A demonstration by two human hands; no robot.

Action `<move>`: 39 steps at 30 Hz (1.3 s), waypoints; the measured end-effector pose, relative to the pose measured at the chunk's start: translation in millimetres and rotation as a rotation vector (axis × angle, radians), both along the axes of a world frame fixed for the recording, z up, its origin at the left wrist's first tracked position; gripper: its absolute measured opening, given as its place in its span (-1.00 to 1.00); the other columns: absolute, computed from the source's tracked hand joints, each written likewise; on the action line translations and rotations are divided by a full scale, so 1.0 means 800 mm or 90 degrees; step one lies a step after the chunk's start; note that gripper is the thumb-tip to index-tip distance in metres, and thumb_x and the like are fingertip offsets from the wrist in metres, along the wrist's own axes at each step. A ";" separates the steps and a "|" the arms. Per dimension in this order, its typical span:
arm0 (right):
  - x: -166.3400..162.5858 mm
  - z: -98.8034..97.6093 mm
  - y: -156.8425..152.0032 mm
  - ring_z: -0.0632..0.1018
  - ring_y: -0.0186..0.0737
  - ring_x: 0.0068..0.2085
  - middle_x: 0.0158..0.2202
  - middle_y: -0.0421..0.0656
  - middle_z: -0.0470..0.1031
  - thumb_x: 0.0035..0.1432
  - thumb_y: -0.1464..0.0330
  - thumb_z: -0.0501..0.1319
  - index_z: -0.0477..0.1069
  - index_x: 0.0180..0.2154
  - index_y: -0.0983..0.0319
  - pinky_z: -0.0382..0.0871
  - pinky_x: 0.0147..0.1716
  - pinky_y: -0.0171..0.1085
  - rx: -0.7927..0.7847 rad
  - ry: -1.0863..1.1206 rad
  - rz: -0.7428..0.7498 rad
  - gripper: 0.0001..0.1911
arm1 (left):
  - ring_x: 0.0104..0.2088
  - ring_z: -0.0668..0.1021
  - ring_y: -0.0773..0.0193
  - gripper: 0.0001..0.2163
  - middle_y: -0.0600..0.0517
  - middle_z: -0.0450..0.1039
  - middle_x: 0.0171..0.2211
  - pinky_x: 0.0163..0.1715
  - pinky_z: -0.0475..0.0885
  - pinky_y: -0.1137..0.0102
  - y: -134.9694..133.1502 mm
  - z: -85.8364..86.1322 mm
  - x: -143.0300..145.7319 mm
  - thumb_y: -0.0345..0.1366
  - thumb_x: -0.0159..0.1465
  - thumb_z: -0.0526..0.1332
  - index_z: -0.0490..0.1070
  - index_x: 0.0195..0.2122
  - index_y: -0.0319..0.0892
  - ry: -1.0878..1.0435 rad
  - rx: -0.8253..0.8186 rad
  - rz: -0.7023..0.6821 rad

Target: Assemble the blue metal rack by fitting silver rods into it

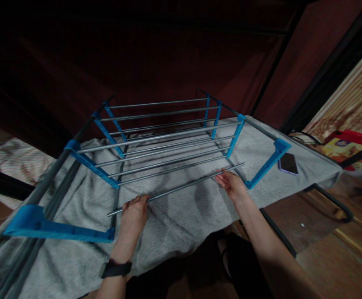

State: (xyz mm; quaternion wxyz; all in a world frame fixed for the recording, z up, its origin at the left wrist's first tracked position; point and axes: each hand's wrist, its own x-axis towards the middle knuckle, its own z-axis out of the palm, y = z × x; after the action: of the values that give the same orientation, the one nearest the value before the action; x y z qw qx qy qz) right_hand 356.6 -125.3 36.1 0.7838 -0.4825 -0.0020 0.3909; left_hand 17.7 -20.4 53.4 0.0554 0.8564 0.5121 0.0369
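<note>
A loose grey metal rod slants across the front of a partly assembled rack with blue plastic brackets. My left hand is closed over the rod near its left end. Towards the other end, my right hand grips it lightly with the fingertips, palm turned partly up. Both rod ends lie apart from the front brackets: the left blue bracket and the right blue bracket. Several crossbars, such as the top crossbar, span the brackets farther back.
The rack stands on a grey cloth over a raised surface. A phone lies to the right of the rack. Beyond it sits a red and yellow package. A dark reddish panel rises behind the rack.
</note>
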 end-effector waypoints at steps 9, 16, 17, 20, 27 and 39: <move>-0.006 -0.006 0.001 0.59 -0.34 -0.48 -0.50 -0.24 0.54 0.17 0.51 0.32 0.38 -0.41 0.19 0.64 -0.33 -0.32 0.000 -0.003 0.035 -0.82 | -0.02 0.57 0.13 -0.78 -0.08 0.54 -0.08 0.04 0.42 0.29 0.003 -0.018 0.013 -0.37 0.33 0.10 0.46 -0.06 -0.13 -0.091 -0.057 -0.039; -0.007 -0.008 0.002 0.60 -0.35 -0.47 -0.50 -0.22 0.54 0.22 0.52 0.26 0.39 -0.41 0.21 0.63 -0.31 -0.33 -0.018 0.023 0.034 -0.83 | -0.05 0.57 0.11 -0.73 -0.09 0.50 -0.02 -0.04 0.44 0.29 -0.004 -0.018 0.020 -0.32 0.39 0.03 0.43 0.03 -0.14 -0.107 -0.054 -0.065; -0.005 -0.009 0.002 0.60 -0.34 -0.46 -0.49 -0.21 0.56 0.22 0.52 0.26 0.39 -0.40 0.21 0.63 -0.31 -0.33 -0.017 0.021 0.034 -0.84 | -0.06 0.57 0.11 -0.73 -0.09 0.51 -0.02 -0.04 0.44 0.29 -0.004 -0.016 0.020 -0.32 0.40 0.03 0.43 0.03 -0.14 -0.102 -0.054 -0.066; 0.002 -0.009 0.000 0.62 -0.32 -0.44 -0.44 -0.19 0.60 0.22 0.51 0.26 0.40 -0.39 0.20 0.63 -0.33 -0.32 -0.017 0.012 0.029 -0.86 | -0.07 0.58 0.13 -0.73 -0.08 0.52 -0.03 -0.02 0.43 0.29 -0.004 -0.010 0.020 -0.33 0.40 0.03 0.44 0.03 -0.13 -0.087 -0.055 -0.060; 0.015 -0.009 -0.002 0.63 -0.32 -0.46 -0.46 -0.19 0.61 0.22 0.53 0.25 0.42 -0.38 0.20 0.62 -0.37 -0.33 -0.017 0.007 -0.001 -0.85 | -0.05 0.59 0.15 -0.71 -0.09 0.54 -0.04 0.02 0.41 0.29 -0.002 -0.008 0.019 -0.34 0.41 0.00 0.45 0.03 -0.12 -0.055 -0.044 -0.070; 0.006 -0.005 0.004 0.59 -0.36 -0.51 -0.50 -0.21 0.58 0.28 0.54 0.17 0.44 -0.37 0.20 0.59 -0.43 -0.39 -0.023 0.039 -0.036 -0.81 | -0.01 0.58 0.13 -0.73 -0.09 0.54 -0.02 0.02 0.40 0.27 -0.009 -0.009 0.013 -0.36 0.41 0.00 0.39 0.04 -0.13 -0.069 -0.036 -0.079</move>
State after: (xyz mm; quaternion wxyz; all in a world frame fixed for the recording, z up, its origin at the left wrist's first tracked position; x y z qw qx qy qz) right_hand 361.5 -122.2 31.9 0.7855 -0.4842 0.0426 0.3830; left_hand 28.0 -27.3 46.0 0.1095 0.8811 0.4554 0.0650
